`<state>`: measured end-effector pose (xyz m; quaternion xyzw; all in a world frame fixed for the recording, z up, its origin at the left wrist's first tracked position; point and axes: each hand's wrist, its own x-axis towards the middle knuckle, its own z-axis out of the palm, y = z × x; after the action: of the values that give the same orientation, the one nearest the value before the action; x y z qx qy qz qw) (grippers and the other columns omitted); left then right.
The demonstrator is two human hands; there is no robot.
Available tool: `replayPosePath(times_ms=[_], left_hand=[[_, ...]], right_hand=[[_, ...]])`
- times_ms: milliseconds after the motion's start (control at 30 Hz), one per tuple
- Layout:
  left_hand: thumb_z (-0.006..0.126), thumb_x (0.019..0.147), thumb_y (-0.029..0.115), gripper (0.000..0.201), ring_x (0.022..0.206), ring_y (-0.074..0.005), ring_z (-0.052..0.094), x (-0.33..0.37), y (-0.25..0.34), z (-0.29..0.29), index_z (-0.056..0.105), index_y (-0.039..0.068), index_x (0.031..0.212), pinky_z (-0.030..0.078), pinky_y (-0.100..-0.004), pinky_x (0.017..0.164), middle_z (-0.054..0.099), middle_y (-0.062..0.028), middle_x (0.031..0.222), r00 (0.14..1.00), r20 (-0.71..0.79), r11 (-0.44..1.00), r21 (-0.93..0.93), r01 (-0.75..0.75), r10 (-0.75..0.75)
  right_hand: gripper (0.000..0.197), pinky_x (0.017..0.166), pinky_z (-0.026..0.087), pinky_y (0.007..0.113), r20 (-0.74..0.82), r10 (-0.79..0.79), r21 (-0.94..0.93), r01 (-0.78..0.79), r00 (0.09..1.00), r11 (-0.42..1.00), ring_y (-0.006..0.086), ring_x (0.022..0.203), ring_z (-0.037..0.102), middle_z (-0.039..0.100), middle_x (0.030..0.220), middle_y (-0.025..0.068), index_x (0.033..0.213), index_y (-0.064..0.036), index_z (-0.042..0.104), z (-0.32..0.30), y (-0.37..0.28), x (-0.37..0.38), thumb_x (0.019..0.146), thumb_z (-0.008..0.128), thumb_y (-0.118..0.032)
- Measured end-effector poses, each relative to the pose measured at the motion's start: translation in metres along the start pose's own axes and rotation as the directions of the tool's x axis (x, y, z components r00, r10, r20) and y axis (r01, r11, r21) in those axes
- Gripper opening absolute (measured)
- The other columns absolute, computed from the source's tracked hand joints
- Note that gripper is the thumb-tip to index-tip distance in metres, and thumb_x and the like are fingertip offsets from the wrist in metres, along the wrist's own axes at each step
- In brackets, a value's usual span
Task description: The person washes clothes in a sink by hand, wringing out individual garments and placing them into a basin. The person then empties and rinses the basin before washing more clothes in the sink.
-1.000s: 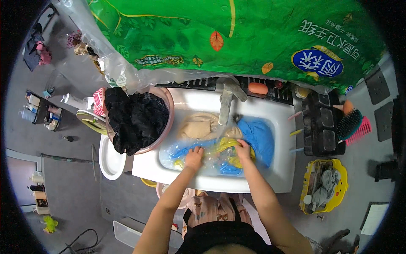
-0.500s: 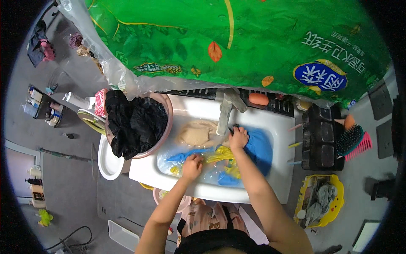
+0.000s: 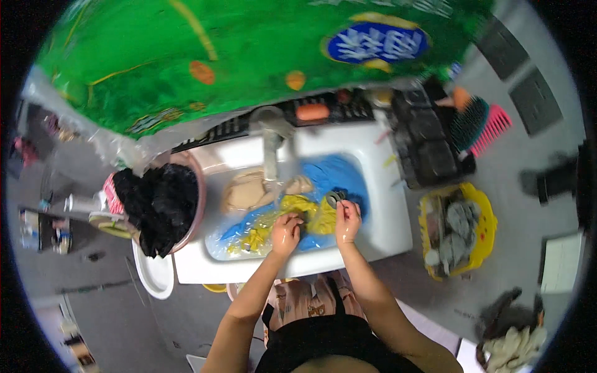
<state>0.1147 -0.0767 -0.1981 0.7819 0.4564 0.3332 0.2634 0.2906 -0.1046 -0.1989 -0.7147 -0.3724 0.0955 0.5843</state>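
Observation:
A white sink [image 3: 392, 230] holds water with soaked clothes in it. Against the edge of a yellow cloth [image 3: 297, 204], my left hand [image 3: 286, 234] is closed with its fingers curled. My right hand [image 3: 348, 221] pinches a small round grey-and-black piece [image 3: 334, 198], perhaps a sink plug, just above the yellow and blue clothes. Blue cloth [image 3: 333, 171] spreads over the right side of the basin. To the left a beige cloth [image 3: 247, 191] bulges out of the water. The faucet [image 3: 271, 152] reaches over the basin, with water apparently falling from it.
A pink basin [image 3: 200, 199] heaped with black clothes [image 3: 158, 202] stands on the sink's left end. Behind the faucet lies an orange soap bar [image 3: 312, 112] on a black rack. A black organizer [image 3: 426, 140] and a yellow basket [image 3: 485, 230] are at right. A large green package [image 3: 249, 37] hangs over the back.
My right hand has drawn back from beside the faucet with the round piece in it. My left hand has shifted from the blue cloth to the yellow one. The view has turned.

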Motion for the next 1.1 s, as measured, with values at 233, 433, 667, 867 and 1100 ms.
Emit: replayPosePath(times_ms=[233,433,667,867,1100], left_hand=[[0.054,0.064,-0.002,0.019,0.086,-0.0302,0.054,-0.015,0.038,0.044,0.062,0.006,0.078,0.044,-0.0374,0.076,0.058,-0.0106,0.094,0.959,0.189,0.973,-0.126,-0.191,0.213],[0.054,0.063,-0.001,0.019,0.085,-0.0302,0.054,-0.027,0.061,0.061,0.062,0.007,0.078,0.045,-0.0376,0.074,0.058,-0.0104,0.093,0.905,0.260,0.932,-0.225,-0.283,0.338],[0.054,0.063,-0.002,0.019,0.085,-0.0297,0.054,-0.029,0.023,0.033,0.062,0.007,0.077,0.045,-0.0365,0.073,0.058,-0.0098,0.092,0.952,0.200,0.968,-0.150,-0.203,0.231],[0.059,0.063,0.004,0.021,0.092,-0.0301,0.051,-0.025,-0.019,-0.007,0.062,0.009,0.083,0.041,-0.0387,0.079,0.057,-0.0081,0.100,0.981,0.170,0.995,0.053,0.087,-0.094],[0.062,0.070,0.021,0.087,0.127,-0.0363,0.021,-0.027,-0.076,-0.034,0.007,0.022,0.138,0.021,-0.0492,0.101,0.025,-0.0171,0.136,0.634,0.486,0.758,0.599,0.260,-0.602]], right_hand=[[0.014,0.058,0.047,0.025,-0.367,0.304,0.231,-0.230,0.879,0.945,0.0141,0.068,0.058,0.058,0.076,0.0068,0.089,0.0018,0.054,-0.090,0.034,-0.027,0.082,0.058,-0.009],[0.019,0.065,0.047,0.025,-0.566,0.315,0.159,-0.274,0.762,0.948,0.0168,0.072,0.060,0.060,0.076,0.0097,0.097,0.0041,0.053,-0.127,0.091,-0.022,0.080,0.056,-0.003],[0.038,0.066,0.045,0.026,-0.534,0.255,0.101,-0.239,0.806,0.966,0.0164,0.079,0.056,0.053,0.097,0.0126,0.112,0.0011,0.044,-0.085,0.033,-0.032,0.075,0.049,0.005],[0.031,0.065,0.044,0.027,0.109,0.186,0.025,-0.190,0.976,0.981,0.0197,0.082,0.055,0.052,0.101,0.0116,0.103,-0.0061,0.053,-0.015,0.029,-0.053,0.074,0.050,0.002],[0.062,0.089,0.036,0.043,0.721,0.205,-0.572,0.400,0.662,0.717,0.0323,0.107,0.046,0.049,0.115,0.0117,0.123,-0.0146,0.039,0.074,-0.007,-0.055,0.069,0.065,-0.029]])
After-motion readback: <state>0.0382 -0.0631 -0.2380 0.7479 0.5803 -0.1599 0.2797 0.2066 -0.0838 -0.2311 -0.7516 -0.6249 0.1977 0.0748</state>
